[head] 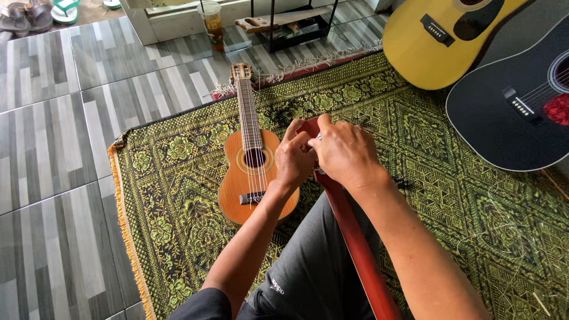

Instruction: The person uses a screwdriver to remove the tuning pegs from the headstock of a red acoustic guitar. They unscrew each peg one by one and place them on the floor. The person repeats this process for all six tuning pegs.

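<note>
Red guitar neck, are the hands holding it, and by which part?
Yes. The left hand and right hand both grip the red guitar neck at its top end, the headstock.

both hands point(323, 154) on red guitar neck point(355, 237), ukulele point(253, 172) beside

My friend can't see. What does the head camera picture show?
Two hands, the left hand and right hand, work together at the headstock of a red guitar neck lying across the person's lap. A small ukulele lies on a green patterned rug, with a yellow guitar and black guitar nearby.
</note>
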